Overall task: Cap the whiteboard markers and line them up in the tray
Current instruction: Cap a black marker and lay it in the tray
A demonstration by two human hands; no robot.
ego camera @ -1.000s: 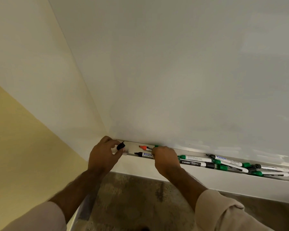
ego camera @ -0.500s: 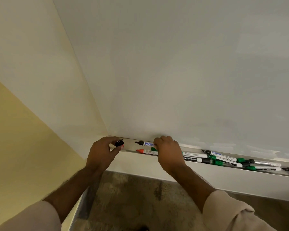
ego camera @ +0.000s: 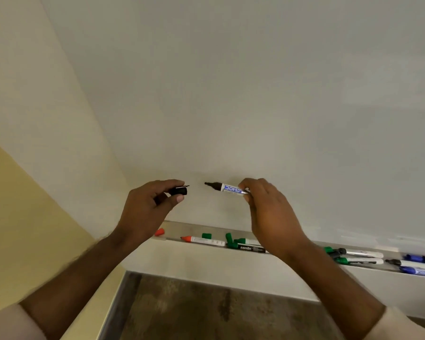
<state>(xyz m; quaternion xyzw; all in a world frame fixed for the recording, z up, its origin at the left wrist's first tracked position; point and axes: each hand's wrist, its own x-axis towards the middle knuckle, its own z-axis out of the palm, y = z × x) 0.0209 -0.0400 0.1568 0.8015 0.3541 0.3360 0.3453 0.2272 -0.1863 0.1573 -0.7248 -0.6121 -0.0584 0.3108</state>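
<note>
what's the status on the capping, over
Left hand holds black cap; right hand holds uncapped black marker, tip facing cap. Gap between them, nothing in the way. More markers and loose caps lie in tray.

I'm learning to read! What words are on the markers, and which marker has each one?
"camlin": on the black marker lying in the tray.
Blue letters on the marker that the right hand holds: upside down, too unclear to read for sure.
Small print on the red marker: too small to read.
Labels on the green markers and blue markers: too blurred to read.
</note>
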